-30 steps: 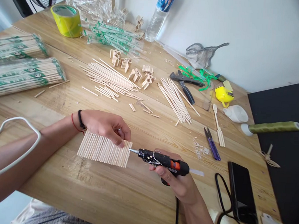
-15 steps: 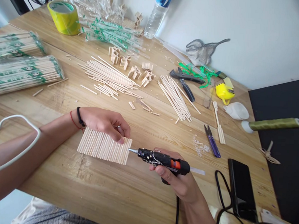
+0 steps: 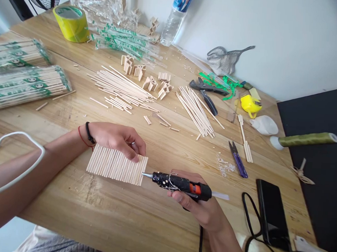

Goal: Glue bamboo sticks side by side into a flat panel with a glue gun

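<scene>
My left hand (image 3: 120,138) grips a flat panel of wooden sticks (image 3: 114,164) laid side by side, with the thumb on top near its right end and the other fingers partly hidden behind. In my right hand (image 3: 200,204) is a black glue gun (image 3: 179,183) with an orange part and a clear glue stick (image 3: 220,195) poking out of its back. Its metal nozzle points left and sits at the panel's right edge; whether it touches, I cannot tell. Beyond the hands lie loose wooden sticks (image 3: 122,85) and several small stick bundles (image 3: 150,84).
Bagged sticks (image 3: 28,81) lie at the left, with yellow tape (image 3: 72,25) behind. Another stick pile (image 3: 195,112), pliers (image 3: 209,86), purple snips (image 3: 238,160) and a black phone (image 3: 274,214) occupy the right. A water bottle (image 3: 175,22) stands against the wall. A black cord (image 3: 200,246) hangs below the glue gun.
The glue gun's nozzle has moved slightly down along the panel's right edge, toward me. My left hand keeps its hold on the panel. The whole view has shifted a little.
</scene>
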Action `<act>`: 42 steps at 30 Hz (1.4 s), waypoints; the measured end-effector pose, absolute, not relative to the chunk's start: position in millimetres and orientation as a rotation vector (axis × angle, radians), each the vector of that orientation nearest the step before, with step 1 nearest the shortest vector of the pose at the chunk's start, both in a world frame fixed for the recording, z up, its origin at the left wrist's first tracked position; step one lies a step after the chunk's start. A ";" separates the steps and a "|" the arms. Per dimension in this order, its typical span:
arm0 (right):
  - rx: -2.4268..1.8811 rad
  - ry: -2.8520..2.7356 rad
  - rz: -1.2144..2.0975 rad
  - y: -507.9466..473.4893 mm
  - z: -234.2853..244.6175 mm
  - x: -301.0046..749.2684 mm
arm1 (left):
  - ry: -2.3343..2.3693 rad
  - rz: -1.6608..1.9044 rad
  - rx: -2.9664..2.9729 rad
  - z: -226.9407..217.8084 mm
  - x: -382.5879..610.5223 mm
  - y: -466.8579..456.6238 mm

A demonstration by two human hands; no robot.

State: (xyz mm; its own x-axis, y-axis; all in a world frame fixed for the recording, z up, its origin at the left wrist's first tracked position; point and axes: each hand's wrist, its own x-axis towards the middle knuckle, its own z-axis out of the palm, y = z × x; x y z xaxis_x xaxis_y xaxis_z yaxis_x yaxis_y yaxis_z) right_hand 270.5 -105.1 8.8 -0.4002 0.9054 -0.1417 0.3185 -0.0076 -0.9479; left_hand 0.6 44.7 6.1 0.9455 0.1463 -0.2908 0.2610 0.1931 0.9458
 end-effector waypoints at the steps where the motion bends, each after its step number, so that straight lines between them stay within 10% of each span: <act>1: -1.269 -1.744 1.423 -104.8 9.4 270.4 | 0.349 -0.081 1.382 6.1 0.6 44.7; 42: -1.260 -1.358 1.526 -113.8 -12.4 271.0 | 0.344 -0.028 1.416 1.7 -1.7 47.2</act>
State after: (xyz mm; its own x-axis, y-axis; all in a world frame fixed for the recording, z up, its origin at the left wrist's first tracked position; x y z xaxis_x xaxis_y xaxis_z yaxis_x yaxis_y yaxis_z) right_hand 271.0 -113.8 -12.4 -0.2584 0.9455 -0.1981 0.0866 -0.1816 -0.9796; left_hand -1.7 47.2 1.7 0.9503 0.1845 -0.2508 0.2222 0.1621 0.9614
